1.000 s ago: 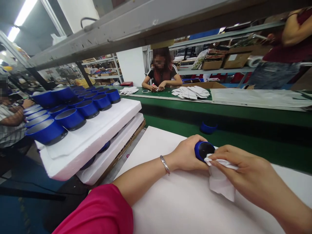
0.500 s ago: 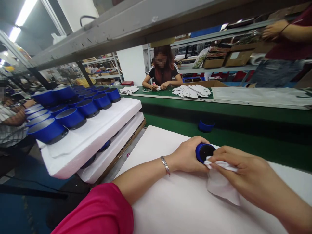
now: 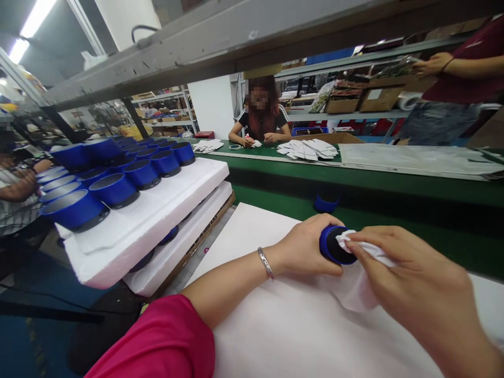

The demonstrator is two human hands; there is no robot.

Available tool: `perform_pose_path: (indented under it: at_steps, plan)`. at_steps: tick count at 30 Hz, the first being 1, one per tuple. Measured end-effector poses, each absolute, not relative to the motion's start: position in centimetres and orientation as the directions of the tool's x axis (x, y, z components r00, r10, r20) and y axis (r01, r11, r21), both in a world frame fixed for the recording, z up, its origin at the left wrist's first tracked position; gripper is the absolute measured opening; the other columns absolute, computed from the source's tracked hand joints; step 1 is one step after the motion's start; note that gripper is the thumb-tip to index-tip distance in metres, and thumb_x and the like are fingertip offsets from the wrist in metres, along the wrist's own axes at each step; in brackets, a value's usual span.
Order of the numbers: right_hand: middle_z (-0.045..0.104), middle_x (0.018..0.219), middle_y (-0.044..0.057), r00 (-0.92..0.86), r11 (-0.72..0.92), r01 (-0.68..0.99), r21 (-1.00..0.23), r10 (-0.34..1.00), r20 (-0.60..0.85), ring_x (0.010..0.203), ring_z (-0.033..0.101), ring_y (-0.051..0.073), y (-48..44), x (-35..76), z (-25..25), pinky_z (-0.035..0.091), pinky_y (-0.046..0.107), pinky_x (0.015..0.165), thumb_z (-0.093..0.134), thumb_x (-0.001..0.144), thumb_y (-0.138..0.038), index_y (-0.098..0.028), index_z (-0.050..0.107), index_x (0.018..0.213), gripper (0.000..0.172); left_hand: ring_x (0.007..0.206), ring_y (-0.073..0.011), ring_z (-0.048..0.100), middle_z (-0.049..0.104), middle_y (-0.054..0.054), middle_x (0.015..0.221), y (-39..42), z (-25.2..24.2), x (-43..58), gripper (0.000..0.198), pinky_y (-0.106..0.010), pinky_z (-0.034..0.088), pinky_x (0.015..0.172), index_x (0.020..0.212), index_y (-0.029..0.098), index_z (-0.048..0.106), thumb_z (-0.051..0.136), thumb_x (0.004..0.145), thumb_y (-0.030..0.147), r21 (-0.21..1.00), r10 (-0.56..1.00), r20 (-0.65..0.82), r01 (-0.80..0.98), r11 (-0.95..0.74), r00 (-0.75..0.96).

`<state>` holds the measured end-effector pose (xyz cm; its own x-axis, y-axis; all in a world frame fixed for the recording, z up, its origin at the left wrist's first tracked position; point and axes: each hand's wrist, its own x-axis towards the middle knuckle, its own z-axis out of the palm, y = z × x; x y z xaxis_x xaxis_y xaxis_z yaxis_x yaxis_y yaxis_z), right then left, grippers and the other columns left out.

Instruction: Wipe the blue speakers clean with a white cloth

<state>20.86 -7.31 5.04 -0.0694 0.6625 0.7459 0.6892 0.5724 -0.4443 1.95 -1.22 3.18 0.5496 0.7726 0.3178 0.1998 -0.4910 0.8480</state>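
My left hand (image 3: 305, 247) is wrapped round a blue cylindrical housing (image 3: 327, 245) with a black end face, tilted toward me above the white work surface (image 3: 275, 325). The fingers of my right hand (image 3: 409, 273) pinch a white cloth (image 3: 358, 289) and press a bunched corner of it against the black face. The rest of the cloth hangs down below my right hand. A second blue housing (image 3: 326, 202) stands on the green belt just beyond my hands.
At left, stacked white foam trays (image 3: 173, 202) carry many blue housings (image 3: 114, 189). A green conveyor belt (image 3: 271, 191) runs behind the work surface. Across it a co-worker (image 3: 260, 118) sits near piles of white pieces (image 3: 309, 149). A metal beam (image 3: 197, 50) crosses overhead.
My right hand has shifted the cloth's bunched corner from the lower rim up onto the black face. The housing has turned and moved slightly right in my left hand.
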Motion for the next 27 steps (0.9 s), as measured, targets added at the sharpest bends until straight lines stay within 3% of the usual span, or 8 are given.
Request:
perform_pose_path:
  at_steps: [2,5,9,14,17,20,24,27]
  plan:
    - [0.08,0.098,0.003,-0.179,0.661,0.637,-0.396,0.627,0.758,0.081,0.076,0.018,-7.3,20.6,4.8,0.057,0.026,0.065,0.062,0.102,-0.035,-0.03,0.082,0.095,0.022,0.118,-0.0303,0.067,0.069,-0.009,0.127,-1.2,2.9,2.0,0.06,-0.043,0.054,0.106,0.115,0.023,0.06,0.088,0.063,0.035,0.823,0.752,0.339,0.209,-0.528,0.565]
    - [0.08,0.094,0.001,-0.336,0.678,0.605,-0.419,0.694,0.637,0.072,0.075,0.02,-7.0,21.7,4.8,0.055,0.029,0.057,0.063,0.101,-0.039,-0.033,0.081,0.09,0.022,0.119,-0.0314,0.067,0.069,-0.01,0.127,-1.1,2.7,2.1,0.061,-0.045,0.055,0.106,0.115,0.024,0.06,0.089,0.063,0.038,0.817,0.749,0.333,0.221,-0.532,0.573]
    - [0.079,0.1,0.006,-0.161,0.568,0.719,-0.399,0.695,0.7,0.083,0.076,0.023,-6.9,22.2,4.8,0.058,0.033,0.067,0.06,0.104,-0.04,-0.031,0.082,0.097,0.025,0.119,-0.031,0.067,0.069,-0.009,0.128,-1.1,2.4,2.3,0.062,-0.044,0.056,0.105,0.117,0.024,0.06,0.088,0.064,0.036,0.814,0.747,0.338,0.221,-0.537,0.572]
    - [0.079,0.086,0.0,-0.259,0.643,0.674,-0.364,0.667,0.699,0.067,0.073,0.018,-6.7,21.3,4.7,0.054,0.028,0.053,0.061,0.102,-0.038,-0.03,0.08,0.084,0.027,0.121,-0.0315,0.067,0.069,-0.009,0.129,-1.0,2.0,2.4,0.063,-0.044,0.056,0.106,0.117,0.025,0.058,0.088,0.062,0.035,0.802,0.749,0.314,0.26,-0.538,0.583]
    - [0.079,0.092,0.002,-0.206,0.652,0.69,-0.315,0.594,0.778,0.075,0.076,0.019,-6.3,21.3,4.7,0.058,0.028,0.06,0.06,0.103,-0.035,-0.027,0.08,0.09,0.026,0.121,-0.0302,0.067,0.068,-0.009,0.131,-0.8,1.8,2.3,0.061,-0.044,0.056,0.107,0.118,0.025,0.058,0.086,0.065,0.037,0.798,0.744,0.329,0.25,-0.549,0.582]
    - [0.079,0.091,0.0,-0.348,0.747,0.588,-0.309,0.579,0.737,0.069,0.075,0.017,-6.1,21.3,4.6,0.056,0.027,0.056,0.058,0.104,-0.031,-0.03,0.078,0.088,0.025,0.12,-0.0309,0.067,0.068,-0.01,0.129,-0.5,1.7,2.2,0.061,-0.045,0.056,0.107,0.117,0.024,0.057,0.086,0.065,0.039,0.807,0.753,0.326,0.247,-0.537,0.572]
    - [0.079,0.093,0.0,-0.313,0.731,0.611,-0.305,0.577,0.754,0.071,0.075,0.017,-6.4,21.3,4.5,0.055,0.027,0.058,0.06,0.102,-0.028,-0.03,0.078,0.091,0.021,0.12,-0.0309,0.066,0.067,-0.01,0.128,-0.2,1.8,2.0,0.062,-0.046,0.055,0.107,0.115,0.024,0.058,0.089,0.064,0.039,0.825,0.762,0.34,0.214,-0.523,0.551]
    - [0.079,0.093,0.0,-0.402,0.756,0.575,-0.314,0.595,0.696,0.072,0.075,0.016,-6.1,22.1,4.8,0.056,0.025,0.06,0.058,0.101,-0.031,-0.03,0.08,0.088,0.026,0.119,-0.0307,0.066,0.068,-0.009,0.125,-0.2,1.9,1.8,0.061,-0.046,0.054,0.108,0.113,0.024,0.059,0.091,0.061,0.037,0.831,0.757,0.354,0.187,-0.524,0.549]
